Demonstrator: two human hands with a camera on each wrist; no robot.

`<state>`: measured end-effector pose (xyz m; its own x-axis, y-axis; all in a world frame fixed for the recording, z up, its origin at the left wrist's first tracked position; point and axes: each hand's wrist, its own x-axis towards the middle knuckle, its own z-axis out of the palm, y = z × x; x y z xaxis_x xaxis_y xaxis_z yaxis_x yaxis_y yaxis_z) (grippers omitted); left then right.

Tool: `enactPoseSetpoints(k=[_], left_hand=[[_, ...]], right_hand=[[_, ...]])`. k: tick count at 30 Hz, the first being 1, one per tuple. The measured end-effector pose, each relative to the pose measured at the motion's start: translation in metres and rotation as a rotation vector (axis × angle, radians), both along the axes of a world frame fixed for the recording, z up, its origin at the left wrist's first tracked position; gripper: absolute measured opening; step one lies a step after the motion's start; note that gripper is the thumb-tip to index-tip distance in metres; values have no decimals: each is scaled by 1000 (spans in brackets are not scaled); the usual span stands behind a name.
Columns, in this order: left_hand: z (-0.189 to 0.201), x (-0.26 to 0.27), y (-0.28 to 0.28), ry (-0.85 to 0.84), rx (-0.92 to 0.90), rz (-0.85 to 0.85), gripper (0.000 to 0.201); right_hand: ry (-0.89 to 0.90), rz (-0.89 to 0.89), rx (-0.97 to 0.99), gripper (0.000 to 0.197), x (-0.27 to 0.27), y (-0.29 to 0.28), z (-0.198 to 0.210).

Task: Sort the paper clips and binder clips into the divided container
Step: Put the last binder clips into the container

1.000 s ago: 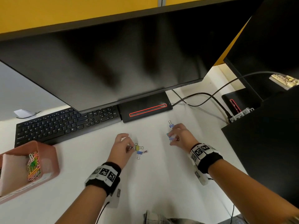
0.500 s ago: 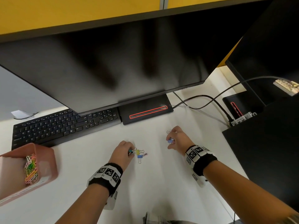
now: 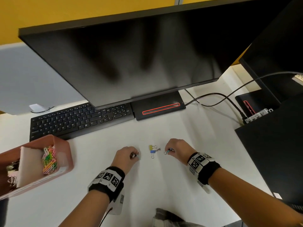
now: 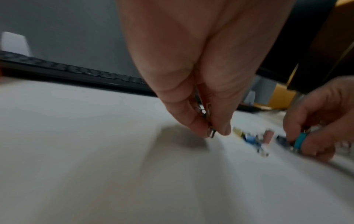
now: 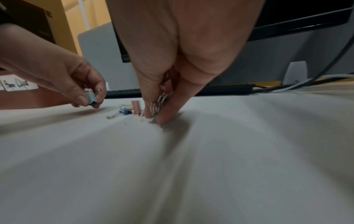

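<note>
My left hand (image 3: 134,156) (image 4: 211,134) pinches binder clips just above the white desk; the right wrist view shows a light-blue binder clip (image 5: 91,98) in it. My right hand (image 3: 168,151) (image 5: 155,115) grips several binder clips (image 5: 160,104), with a teal binder clip (image 4: 299,141) at its fingertips, which touch the desk. Between the hands lie a yellow binder clip (image 3: 151,146), a blue binder clip (image 3: 152,152) and a small pink binder clip (image 5: 135,106). The pink divided container (image 3: 65,154) stands at the left, coloured paper clips (image 3: 49,158) in its right compartment.
A black keyboard (image 3: 78,120) and a monitor base (image 3: 159,108) lie behind the hands, under a big dark monitor (image 3: 131,59). A black box (image 3: 275,145) and cables (image 3: 229,99) close off the right side. The container's left compartment holds binder clips (image 3: 11,169).
My right hand picked up the far clip and moved left, close to the loose clips. My left hand took a clip from the group and drew back a little to the left.
</note>
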<state>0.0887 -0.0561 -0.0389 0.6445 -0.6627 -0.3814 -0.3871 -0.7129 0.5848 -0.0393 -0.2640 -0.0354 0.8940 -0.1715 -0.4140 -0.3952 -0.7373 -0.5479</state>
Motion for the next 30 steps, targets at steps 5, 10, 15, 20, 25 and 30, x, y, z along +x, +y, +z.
enactPoseSetpoints(k=[5,10,15,20,25,30], left_hand=[[52,11,67,24,-176,231,22],[108,47,183,-120,-145,489,14],[124,96,275,-204,-79,770,17],[106,135,304,-26,-37,804,37],[112,140,307,-68,19,594,47],[127,113,263,-64,-281,580,32]], right_hand=[[-232,113,81,10,37,57,41],[-477,295,213,9,116,161,93],[-515,391,323,11,200,290,115],[-309,280,328,18,256,375,98],[-270,239,315,34,258,388,86],[-437,212,420,21,204,306,92]])
